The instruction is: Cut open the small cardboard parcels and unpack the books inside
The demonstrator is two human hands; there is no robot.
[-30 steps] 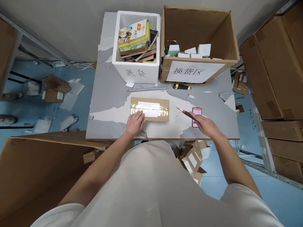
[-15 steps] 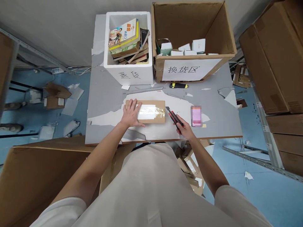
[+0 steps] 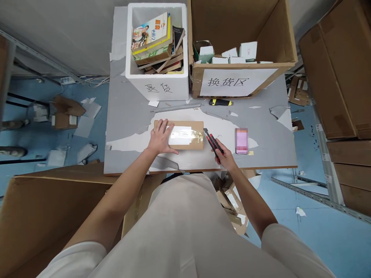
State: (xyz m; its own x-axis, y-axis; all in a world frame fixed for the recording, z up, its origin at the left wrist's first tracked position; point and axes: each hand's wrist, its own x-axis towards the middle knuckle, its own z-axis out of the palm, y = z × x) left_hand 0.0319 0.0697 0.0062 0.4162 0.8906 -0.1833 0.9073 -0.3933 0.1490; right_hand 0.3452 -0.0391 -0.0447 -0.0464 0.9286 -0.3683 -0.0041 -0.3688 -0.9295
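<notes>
A small brown carton [image 3: 198, 135] with a white label and clear shiny tape lies flat on the table. Spread over its left end is my left hand [image 3: 161, 138], fingers apart, thumb along the near edge. My right hand [image 3: 225, 156] is wrapped round a black and red utility knife [image 3: 213, 143]. The knife's tip points up and left, just beside the carton's right end. A phone-like pink object [image 3: 241, 141], partly pixelated, lies to the right of my right hand.
At the back stand a white foam box [image 3: 166, 87] of books and a large cardboard box [image 3: 285, 63] holding small white boxes. A black and yellow cutter [image 3: 220, 102] lies before them. The table [image 3: 127, 116] has torn covering. Stacked cartons [image 3: 342, 77] stand right.
The view has shifted slightly, so the boxes at the back appear higher. Both hands keep nearly the same places, the left on the carton and the right round the knife.
</notes>
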